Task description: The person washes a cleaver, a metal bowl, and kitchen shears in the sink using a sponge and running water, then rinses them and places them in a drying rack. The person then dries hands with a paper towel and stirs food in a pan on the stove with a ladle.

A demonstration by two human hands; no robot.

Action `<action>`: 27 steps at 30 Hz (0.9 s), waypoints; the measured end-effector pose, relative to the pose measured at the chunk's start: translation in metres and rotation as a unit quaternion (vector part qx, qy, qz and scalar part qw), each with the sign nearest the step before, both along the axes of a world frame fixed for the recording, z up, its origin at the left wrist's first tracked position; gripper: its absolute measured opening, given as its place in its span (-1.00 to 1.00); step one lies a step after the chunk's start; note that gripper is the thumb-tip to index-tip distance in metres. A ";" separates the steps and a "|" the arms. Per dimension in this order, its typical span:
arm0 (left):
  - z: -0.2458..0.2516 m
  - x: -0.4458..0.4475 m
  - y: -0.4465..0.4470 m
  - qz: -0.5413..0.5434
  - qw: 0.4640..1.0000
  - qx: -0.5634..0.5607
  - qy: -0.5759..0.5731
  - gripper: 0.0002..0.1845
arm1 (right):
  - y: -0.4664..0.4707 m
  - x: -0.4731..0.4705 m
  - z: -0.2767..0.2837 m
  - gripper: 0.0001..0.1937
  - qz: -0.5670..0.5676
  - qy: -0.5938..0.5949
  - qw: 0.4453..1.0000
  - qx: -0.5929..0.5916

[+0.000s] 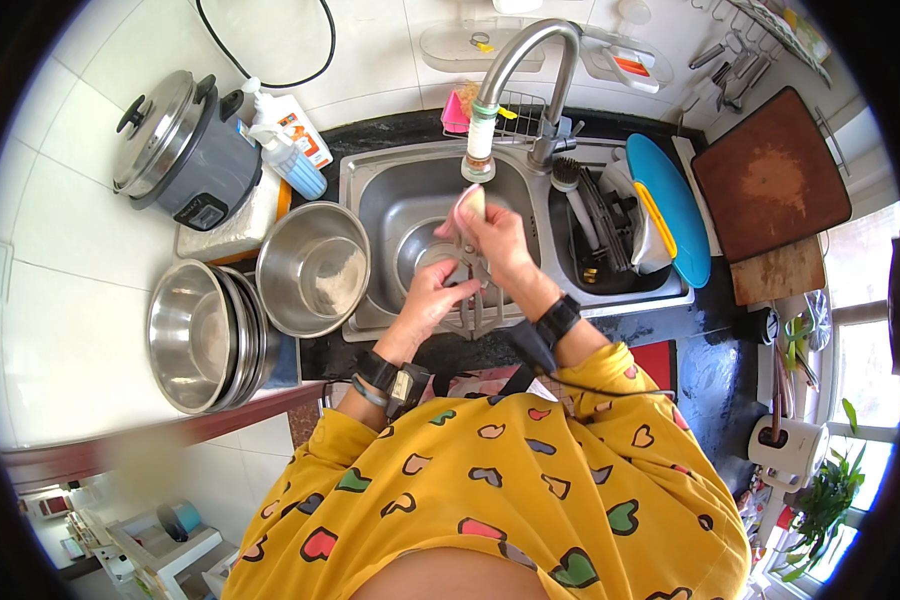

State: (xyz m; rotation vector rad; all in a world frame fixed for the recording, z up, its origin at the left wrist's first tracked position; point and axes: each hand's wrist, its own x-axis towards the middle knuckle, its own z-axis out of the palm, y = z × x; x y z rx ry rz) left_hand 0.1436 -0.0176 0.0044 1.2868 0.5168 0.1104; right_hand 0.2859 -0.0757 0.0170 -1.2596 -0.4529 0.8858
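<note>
My right hand pinches a pink and pale-yellow scrubbing cloth just below the faucet's filter nozzle. At its lower fingers is the upper part of a metal tool with several arms, possibly a bowl clip; the hands hide much of it. My left hand grips this tool from the left, thumb and fingers around its arms. Both hands are over the front of the left steel sink basin. Under them, a round metal bowl sits in the basin. No water stream is visible.
Left of the sink stand a steel bowl, stacked bowls, a rice cooker and a pump bottle. The right basin holds a brush and dark utensils; a blue board and brown cutting board lean beyond.
</note>
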 end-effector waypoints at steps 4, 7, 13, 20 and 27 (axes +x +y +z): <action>0.005 -0.003 0.002 0.025 0.998 -0.050 -0.023 -0.74 | 0.001 0.004 0.006 -0.81 0.001 0.089 0.996 0.019; 0.007 -0.003 0.008 0.063 0.998 0.008 0.008 -0.73 | -0.003 0.000 0.008 -0.82 0.027 0.120 0.990 -0.063; 0.009 -0.002 0.010 0.055 0.998 -0.008 0.034 -0.71 | -0.004 -0.006 0.007 -0.81 0.002 0.159 0.987 -0.026; 0.009 -0.002 0.010 0.042 0.998 0.010 0.044 -0.70 | -0.011 0.004 0.003 -0.79 0.010 0.145 0.989 0.024; 0.011 -0.004 0.011 0.026 0.999 0.033 0.012 -0.77 | -0.013 -0.003 -0.007 -0.87 -0.002 0.141 0.989 -0.042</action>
